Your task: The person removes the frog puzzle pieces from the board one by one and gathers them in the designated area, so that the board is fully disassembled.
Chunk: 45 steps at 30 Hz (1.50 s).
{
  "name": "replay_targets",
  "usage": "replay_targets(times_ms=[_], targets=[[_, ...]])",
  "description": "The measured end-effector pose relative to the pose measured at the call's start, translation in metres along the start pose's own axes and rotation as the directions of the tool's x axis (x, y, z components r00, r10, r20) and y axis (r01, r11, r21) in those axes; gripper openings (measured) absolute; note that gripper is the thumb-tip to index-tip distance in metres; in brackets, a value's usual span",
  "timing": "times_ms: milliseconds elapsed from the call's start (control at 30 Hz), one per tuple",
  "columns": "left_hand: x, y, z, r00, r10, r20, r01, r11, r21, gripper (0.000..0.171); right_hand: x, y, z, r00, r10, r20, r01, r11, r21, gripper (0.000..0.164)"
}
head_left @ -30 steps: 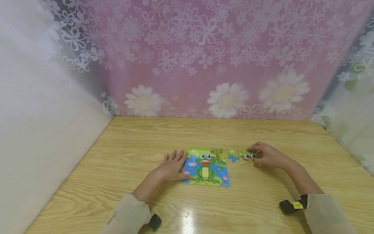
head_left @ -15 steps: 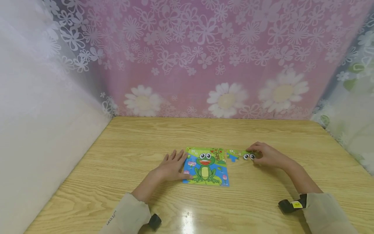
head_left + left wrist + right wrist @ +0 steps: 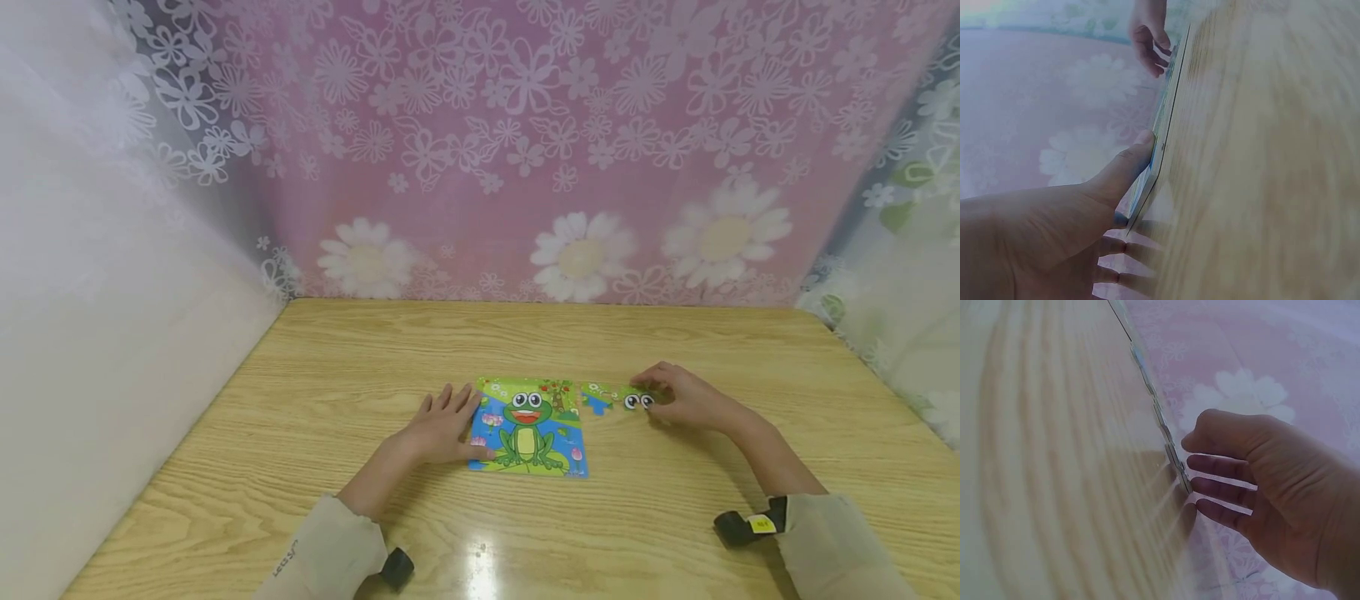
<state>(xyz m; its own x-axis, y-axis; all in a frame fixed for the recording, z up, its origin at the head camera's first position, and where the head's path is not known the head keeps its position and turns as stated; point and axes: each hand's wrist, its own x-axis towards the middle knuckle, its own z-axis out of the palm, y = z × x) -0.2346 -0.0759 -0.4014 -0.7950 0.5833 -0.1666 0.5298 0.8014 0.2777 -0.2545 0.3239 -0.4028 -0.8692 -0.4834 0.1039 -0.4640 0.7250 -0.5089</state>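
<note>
A square frog puzzle (image 3: 528, 429) lies flat on the table in the head view. My left hand (image 3: 442, 429) rests at its left side, fingers spread and thumb over the lower left edge. To the right of the puzzle, a green puzzle piece with the frog's eyes (image 3: 639, 402) lies on the table. My right hand (image 3: 693, 398) holds that piece by its upper and right edges, between bent fingers and thumb. Loose blue-and-green puzzle pieces (image 3: 597, 398) lie between it and the frog puzzle. In the right wrist view the pieces (image 3: 1159, 415) show only edge-on.
The wood-grain table (image 3: 390, 533) runs back to a pink flowered curtain (image 3: 480, 167). A pale sheet (image 3: 112, 292) hangs along the left side. A black wrist camera (image 3: 735, 528) sits at the right sleeve, another black one (image 3: 397, 568) at the left.
The eye piece, slightly raised and tilted a second ago, has settled flatter beside the loose pieces, with my right hand shifting very slightly left. The left hand has stayed put.
</note>
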Motion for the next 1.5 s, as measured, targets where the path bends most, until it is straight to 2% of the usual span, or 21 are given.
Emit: replay_targets(times_ms=[200, 333, 700, 967, 1133, 1500], targets=[[0.0, 0.0, 0.0, 1.0, -0.005, 0.0, 0.005, 1.0, 0.001, 0.093, 0.003, -0.01, -0.001, 1.0, -0.014, -0.022, 0.014, 1.0, 0.011, 0.035], [0.001, 0.0, 0.0, 1.0, -0.008, -0.002, 0.008, 1.0, 0.005, 0.093, 0.011, -0.023, 0.0, 0.999, -0.038, -0.009, 0.038, 0.999, -0.005, 0.034], [-0.003, 0.004, -0.004, 1.0, 0.003, 0.002, -0.003, 1.0, -0.025, 0.091, 0.048, -0.051, 0.021, 0.991, -0.106, 0.077, 0.108, 0.994, -0.024, 0.033], [-0.003, 0.004, -0.004, 1.0, -0.004, -0.001, 0.004, 1.0, -0.015, 0.091, 0.072, -0.067, 0.038, 0.98, -0.176, 0.095, 0.182, 0.981, -0.063, 0.029], [-0.002, 0.003, -0.003, 1.0, -0.013, 0.007, 0.013, 1.0, -0.008, 0.092, 0.079, -0.072, 0.046, 0.986, -0.151, 0.065, 0.157, 0.981, -0.114, 0.02], [0.0, 0.0, -0.001, 1.0, -0.021, 0.005, 0.021, 1.0, -0.01, 0.093, 0.088, -0.084, 0.056, 0.998, -0.062, 0.003, 0.062, 0.989, -0.134, 0.004]])
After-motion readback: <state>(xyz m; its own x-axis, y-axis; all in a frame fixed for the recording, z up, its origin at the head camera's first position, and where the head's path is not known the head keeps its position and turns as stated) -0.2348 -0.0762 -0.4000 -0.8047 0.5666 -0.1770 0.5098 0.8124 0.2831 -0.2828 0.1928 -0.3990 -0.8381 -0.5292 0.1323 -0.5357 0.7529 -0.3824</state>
